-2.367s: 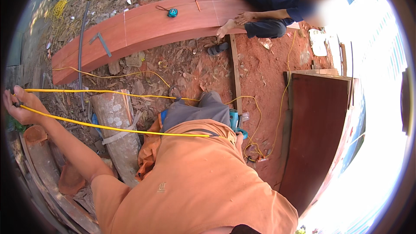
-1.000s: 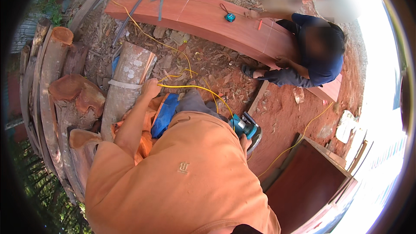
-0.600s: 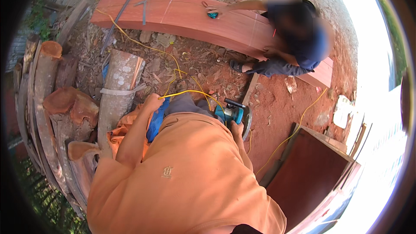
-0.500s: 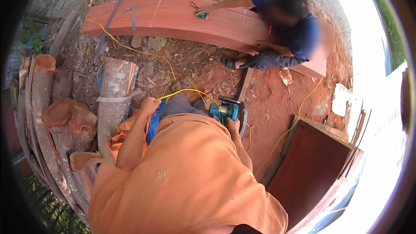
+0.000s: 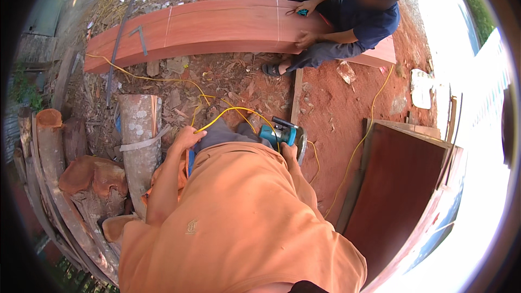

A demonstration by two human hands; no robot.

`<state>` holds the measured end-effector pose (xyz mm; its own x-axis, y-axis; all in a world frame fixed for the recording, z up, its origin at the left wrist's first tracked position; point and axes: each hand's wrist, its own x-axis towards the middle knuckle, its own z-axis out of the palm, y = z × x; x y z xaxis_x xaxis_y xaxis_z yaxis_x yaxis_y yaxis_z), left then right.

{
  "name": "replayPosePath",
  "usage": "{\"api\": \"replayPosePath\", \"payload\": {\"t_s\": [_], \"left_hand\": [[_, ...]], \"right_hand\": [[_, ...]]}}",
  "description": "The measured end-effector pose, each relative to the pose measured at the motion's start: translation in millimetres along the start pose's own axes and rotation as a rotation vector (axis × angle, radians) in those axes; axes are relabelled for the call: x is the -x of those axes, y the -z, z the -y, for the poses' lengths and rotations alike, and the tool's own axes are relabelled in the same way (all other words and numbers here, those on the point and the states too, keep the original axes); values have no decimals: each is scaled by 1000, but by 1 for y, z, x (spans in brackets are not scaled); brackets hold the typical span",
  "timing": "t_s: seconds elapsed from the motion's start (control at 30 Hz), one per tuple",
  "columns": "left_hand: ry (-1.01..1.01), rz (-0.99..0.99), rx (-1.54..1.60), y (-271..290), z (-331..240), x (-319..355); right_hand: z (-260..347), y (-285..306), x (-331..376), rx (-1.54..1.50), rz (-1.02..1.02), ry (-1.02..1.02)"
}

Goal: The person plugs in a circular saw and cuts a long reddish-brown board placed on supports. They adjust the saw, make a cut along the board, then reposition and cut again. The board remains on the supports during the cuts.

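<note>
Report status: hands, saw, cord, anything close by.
Right hand gripping teal saw. Left hand on yellow cord. Log just left; co-worker at red plank ahead.

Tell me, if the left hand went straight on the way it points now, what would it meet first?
The left hand points up and to the right, along the yellow cable. It would probably meet that cable first, then the ground with wood chips behind it. Depth is unclear here, so this is a guess.

Colours seen in the yard

A teal circular saw (image 5: pixel 279 133), yellow cable (image 5: pixel 230 111), reddish plank (image 5: pixel 228 27) and orange shirt (image 5: pixel 239 222) are shown.
</note>
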<state>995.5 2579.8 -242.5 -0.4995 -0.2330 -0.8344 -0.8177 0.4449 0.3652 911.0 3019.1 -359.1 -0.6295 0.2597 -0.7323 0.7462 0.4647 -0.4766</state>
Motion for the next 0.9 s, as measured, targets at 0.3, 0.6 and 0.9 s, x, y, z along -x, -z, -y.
{"api": "replayPosePath", "payload": {"t_s": [0.3, 0.6, 0.9], "left_hand": [[-175, -3, -127, -14, 3, -9], [-241, 41, 173, 6, -4, 15], [-34, 422, 669, 49, -6, 65]], "right_hand": [[-23, -7, -5, -88, -37, -53], [8, -6, 3, -2, -89, -69], [52, -16, -18, 147, -119, 48]]}}
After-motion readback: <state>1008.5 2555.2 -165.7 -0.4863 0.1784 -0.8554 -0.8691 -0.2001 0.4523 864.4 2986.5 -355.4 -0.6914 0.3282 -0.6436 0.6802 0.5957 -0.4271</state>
